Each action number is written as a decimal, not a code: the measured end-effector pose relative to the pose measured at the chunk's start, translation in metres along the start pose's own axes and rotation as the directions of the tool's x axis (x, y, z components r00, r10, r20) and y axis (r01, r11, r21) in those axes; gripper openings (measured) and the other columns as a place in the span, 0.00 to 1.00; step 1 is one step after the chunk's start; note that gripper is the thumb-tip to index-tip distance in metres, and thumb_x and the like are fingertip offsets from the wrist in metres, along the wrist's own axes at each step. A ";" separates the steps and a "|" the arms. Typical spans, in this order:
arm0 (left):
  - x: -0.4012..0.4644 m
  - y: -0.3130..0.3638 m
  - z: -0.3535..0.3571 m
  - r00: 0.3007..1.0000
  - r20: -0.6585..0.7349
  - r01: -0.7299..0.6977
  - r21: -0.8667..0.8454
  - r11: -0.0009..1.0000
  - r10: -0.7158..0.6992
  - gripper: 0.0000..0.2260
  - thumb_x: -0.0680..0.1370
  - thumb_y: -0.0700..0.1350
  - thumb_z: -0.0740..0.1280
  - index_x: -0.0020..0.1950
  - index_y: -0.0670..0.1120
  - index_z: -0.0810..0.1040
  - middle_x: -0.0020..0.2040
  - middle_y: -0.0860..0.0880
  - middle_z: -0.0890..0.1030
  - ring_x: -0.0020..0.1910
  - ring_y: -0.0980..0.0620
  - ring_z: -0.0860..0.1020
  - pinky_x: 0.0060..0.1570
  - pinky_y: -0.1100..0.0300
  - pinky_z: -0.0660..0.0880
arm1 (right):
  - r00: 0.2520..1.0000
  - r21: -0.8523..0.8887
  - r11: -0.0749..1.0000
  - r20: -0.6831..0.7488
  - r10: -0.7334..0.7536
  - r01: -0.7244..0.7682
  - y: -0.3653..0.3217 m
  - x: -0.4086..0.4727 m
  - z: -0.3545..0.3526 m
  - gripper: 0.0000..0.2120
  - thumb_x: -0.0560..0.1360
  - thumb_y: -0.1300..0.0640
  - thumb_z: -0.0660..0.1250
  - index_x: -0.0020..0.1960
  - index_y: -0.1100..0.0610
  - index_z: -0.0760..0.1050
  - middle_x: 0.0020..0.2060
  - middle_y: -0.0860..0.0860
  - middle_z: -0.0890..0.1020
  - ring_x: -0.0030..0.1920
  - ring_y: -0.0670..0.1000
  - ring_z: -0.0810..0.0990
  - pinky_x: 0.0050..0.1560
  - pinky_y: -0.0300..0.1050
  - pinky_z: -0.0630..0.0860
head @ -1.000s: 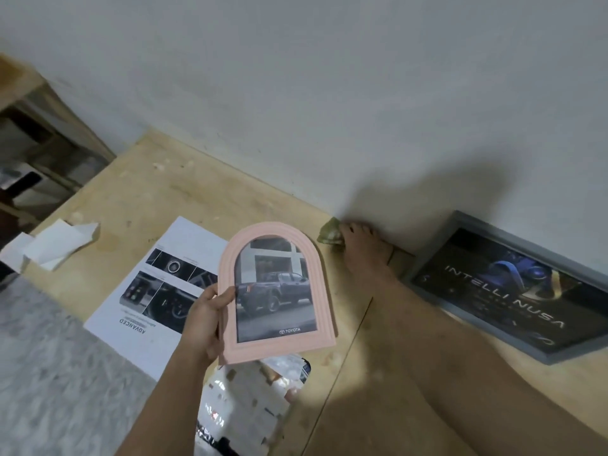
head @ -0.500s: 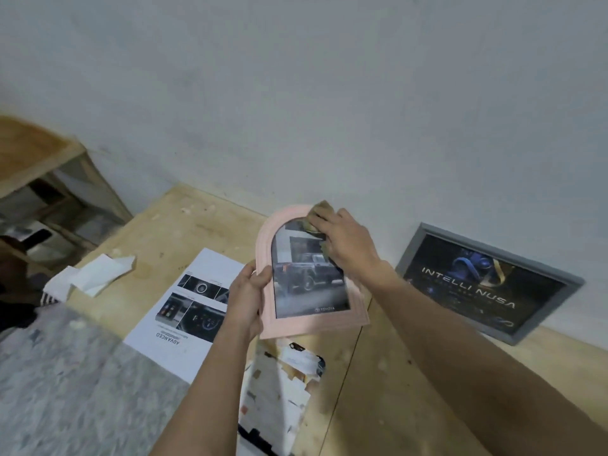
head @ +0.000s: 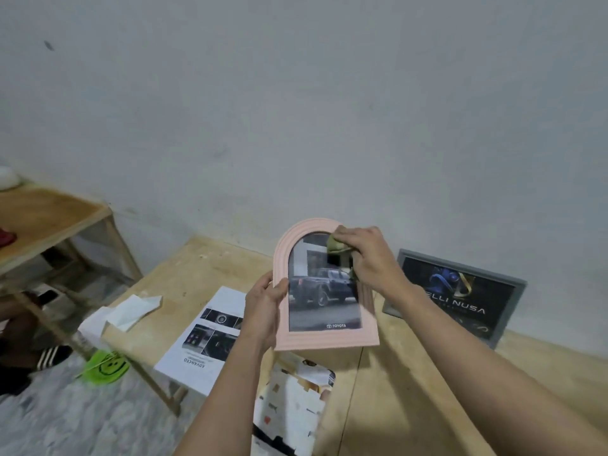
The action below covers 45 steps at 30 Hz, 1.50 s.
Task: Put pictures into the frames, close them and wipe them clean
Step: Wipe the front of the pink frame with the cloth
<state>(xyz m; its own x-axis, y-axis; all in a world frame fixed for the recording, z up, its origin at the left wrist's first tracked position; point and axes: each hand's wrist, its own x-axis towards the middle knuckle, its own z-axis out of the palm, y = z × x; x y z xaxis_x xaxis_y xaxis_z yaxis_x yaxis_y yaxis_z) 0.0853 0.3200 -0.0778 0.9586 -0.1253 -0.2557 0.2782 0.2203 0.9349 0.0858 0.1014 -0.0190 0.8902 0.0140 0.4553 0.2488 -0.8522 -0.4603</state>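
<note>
Raised higher, cloth (head: 338, 245) wipes TOYOTA pink frame (head: 325, 339).

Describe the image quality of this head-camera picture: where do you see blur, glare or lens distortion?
Head view: the wide-angle lens bends the wall's base and the forearms; the light is dim and flat. The pink frame shows soft grey glare across its upper glass, where the right hand presses a green cloth, slightly motion-blurred. The left hand reads sharper.
</note>
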 end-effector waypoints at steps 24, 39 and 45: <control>-0.017 0.010 0.015 0.999 0.020 -0.025 -0.236 0.971 0.031 0.09 0.80 0.39 0.66 0.58 0.44 0.82 0.45 0.41 0.85 0.39 0.45 0.81 0.49 0.48 0.77 | 0.979 0.110 0.991 0.179 -0.095 0.077 -0.062 -0.031 0.013 0.23 0.68 0.74 0.56 0.57 0.64 0.80 0.60 0.58 0.80 0.64 0.51 0.72 0.70 0.42 0.62; -0.011 0.016 0.005 0.996 0.088 -0.009 -0.176 0.984 0.025 0.08 0.82 0.41 0.63 0.58 0.43 0.80 0.41 0.44 0.84 0.37 0.47 0.81 0.42 0.52 0.79 | 0.989 0.264 0.954 0.005 0.145 -0.141 -0.064 -0.005 0.000 0.29 0.67 0.80 0.55 0.63 0.64 0.76 0.67 0.57 0.74 0.69 0.53 0.71 0.71 0.38 0.60; 0.006 0.031 -0.015 1.000 -0.016 0.010 -0.318 0.948 -0.016 0.07 0.82 0.44 0.62 0.51 0.46 0.80 0.40 0.42 0.84 0.37 0.43 0.81 0.47 0.46 0.77 | 0.938 0.285 0.958 0.324 -0.121 0.025 -0.083 -0.051 0.047 0.20 0.72 0.75 0.59 0.58 0.63 0.80 0.64 0.54 0.78 0.67 0.41 0.68 0.73 0.38 0.61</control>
<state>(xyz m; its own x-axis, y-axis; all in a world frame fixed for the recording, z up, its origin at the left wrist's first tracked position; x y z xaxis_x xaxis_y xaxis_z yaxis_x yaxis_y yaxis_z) 0.1010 0.3401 -0.0539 0.9549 -0.1137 -0.2744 0.2928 0.5153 0.8054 0.0378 0.1957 -0.0401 0.9288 0.2856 0.2362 0.3696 -0.6673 -0.6466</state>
